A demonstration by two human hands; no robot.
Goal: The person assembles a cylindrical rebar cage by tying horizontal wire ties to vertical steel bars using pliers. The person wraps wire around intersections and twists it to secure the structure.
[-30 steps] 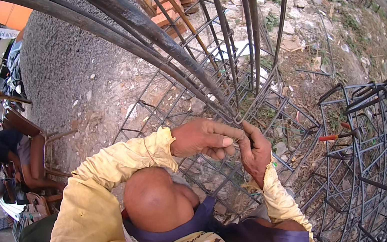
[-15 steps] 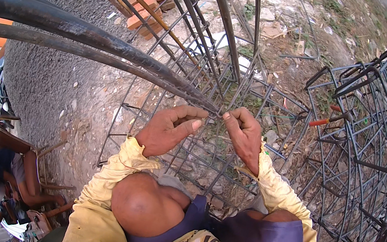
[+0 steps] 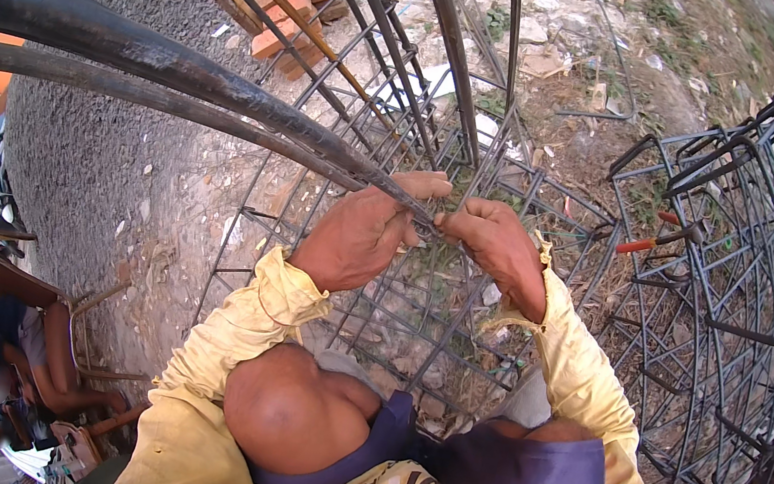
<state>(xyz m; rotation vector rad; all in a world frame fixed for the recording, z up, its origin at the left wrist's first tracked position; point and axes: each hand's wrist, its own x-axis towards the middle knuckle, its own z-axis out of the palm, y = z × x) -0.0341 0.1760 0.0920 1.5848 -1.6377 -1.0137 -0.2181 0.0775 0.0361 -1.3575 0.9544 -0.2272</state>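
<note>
Rebar cage on gravel ground — long bars run through stirrups, many rings already seated, joints ahead look untied. Finished cages stacked right, pliers resting on them. Left hand clenched on bar end; right hand pinching same joint — wire too small to tell

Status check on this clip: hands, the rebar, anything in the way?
Left hand and right hand both closed on the long rebar where it crosses the rebar cage. Red-handled tool hangs on the neighbouring cage. Nothing blocking the hands.
</note>
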